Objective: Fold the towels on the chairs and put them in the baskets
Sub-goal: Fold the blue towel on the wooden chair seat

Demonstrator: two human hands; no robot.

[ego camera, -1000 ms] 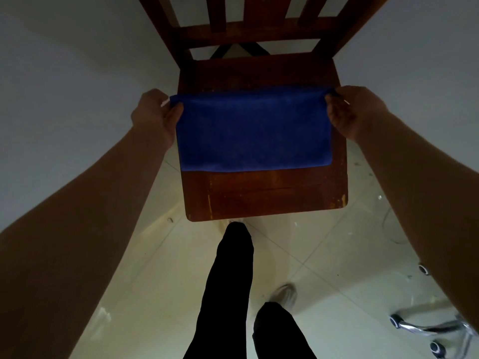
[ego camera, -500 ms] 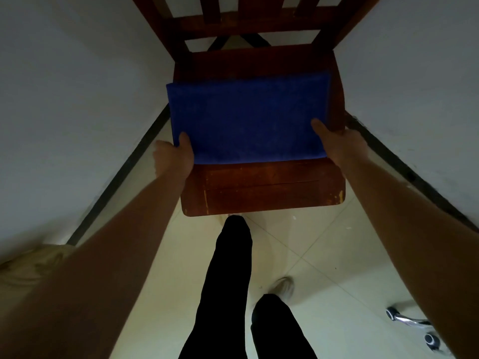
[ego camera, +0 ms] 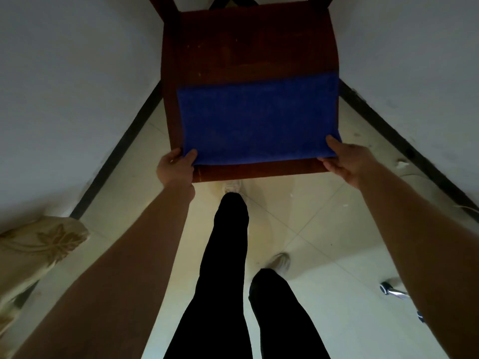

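A blue towel (ego camera: pixel 258 117), folded into a flat rectangle, lies on the front half of a dark wooden chair seat (ego camera: pixel 246 45). My left hand (ego camera: pixel 176 165) pinches the towel's near left corner between thumb and fingers. My right hand (ego camera: pixel 346 160) grips the near right corner, thumb on top of the cloth. Both hands sit at the seat's front edge. No basket is in view.
The chair stands in a corner between two white walls with dark skirting. My legs in black trousers (ego camera: pixel 225 268) stand on the pale tiled floor just before the chair. A beige patterned cushion (ego camera: pixel 33 255) is at the left, a chrome wheeled chair base (ego camera: pixel 394 291) at the right.
Both hands moved from the towel's far corners to its near corners. The towel now lies nearer the seat's front edge, and the view has tilted down.
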